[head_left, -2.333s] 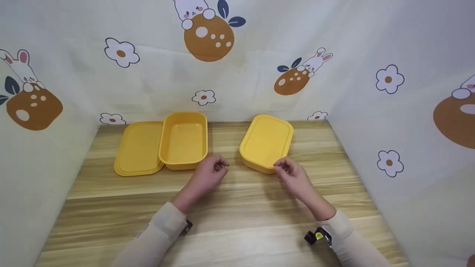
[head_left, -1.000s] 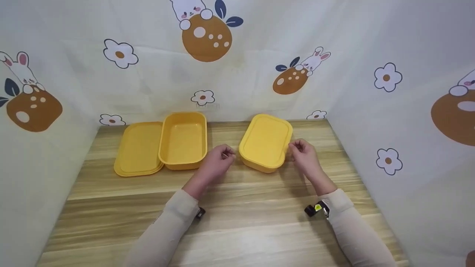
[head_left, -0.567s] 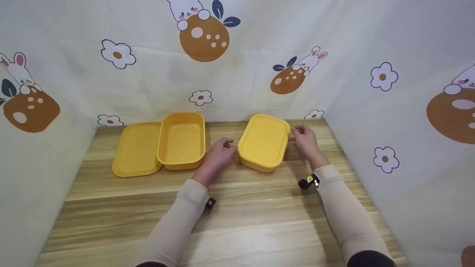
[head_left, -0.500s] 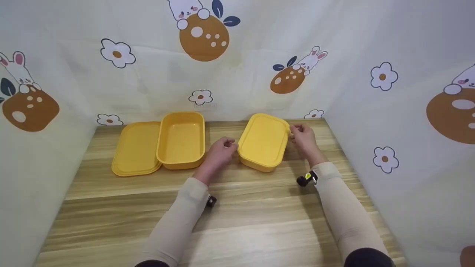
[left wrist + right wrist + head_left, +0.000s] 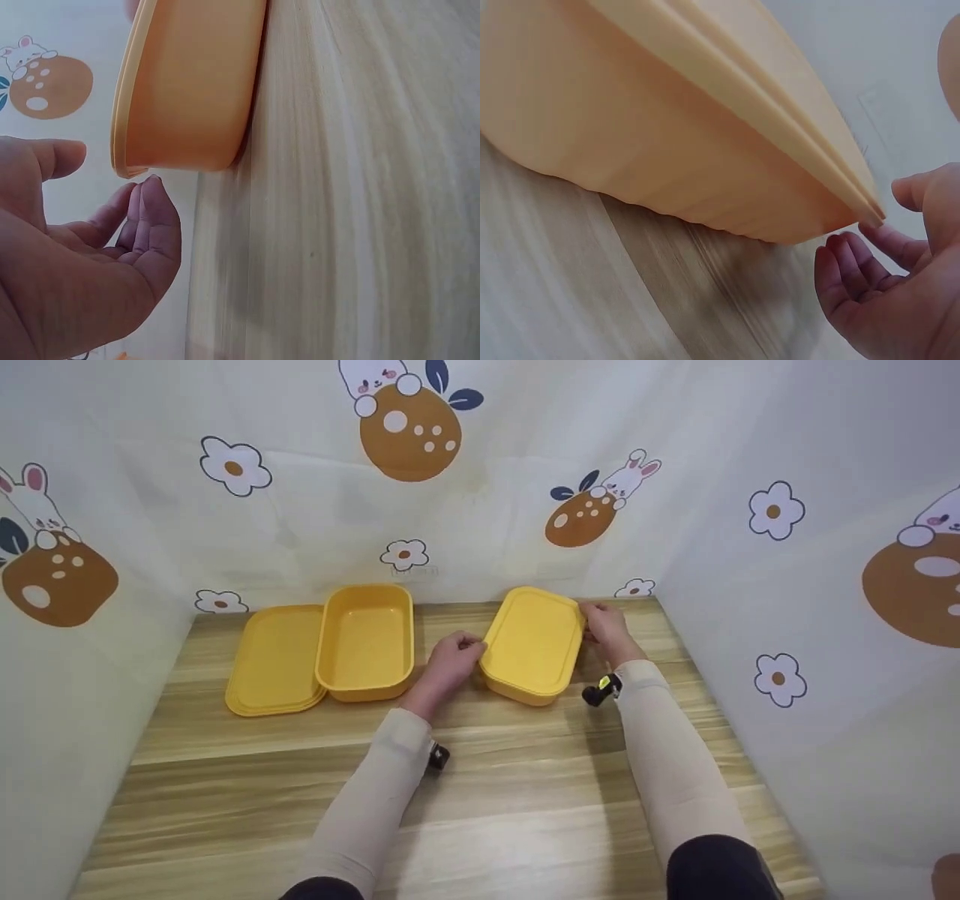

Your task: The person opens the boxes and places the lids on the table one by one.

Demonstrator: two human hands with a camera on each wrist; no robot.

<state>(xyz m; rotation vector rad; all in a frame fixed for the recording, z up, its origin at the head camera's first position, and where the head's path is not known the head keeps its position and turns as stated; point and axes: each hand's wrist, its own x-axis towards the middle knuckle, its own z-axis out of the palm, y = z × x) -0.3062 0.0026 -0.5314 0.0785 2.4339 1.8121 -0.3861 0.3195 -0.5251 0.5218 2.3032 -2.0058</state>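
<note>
A yellow lunch box [image 5: 534, 641] with its lid on stands right of centre on the table, slightly turned. At its left side is my left hand [image 5: 452, 660]; in the left wrist view the bent fingertips [image 5: 154, 184] sit right at the lid's rim, while the thumb is apart from it. My right hand [image 5: 609, 630] is at the far right corner. There, the right wrist view shows the index finger [image 5: 885, 238] touching the underside of the lid's rim [image 5: 780, 135], with the thumb held away. Neither hand pinches the box.
Further left, an uncovered yellow box [image 5: 367, 645] stands with nothing inside, and a loose yellow lid [image 5: 277, 660] lies beside it, touching its left edge. Patterned fabric walls [image 5: 495, 510] enclose the wooden table [image 5: 510, 802] at the back and both sides.
My right hand has moved forward along the box's right side, from the near corner to the far corner. My left hand has moved forward and right to its left rim. The boxes have stayed put.
</note>
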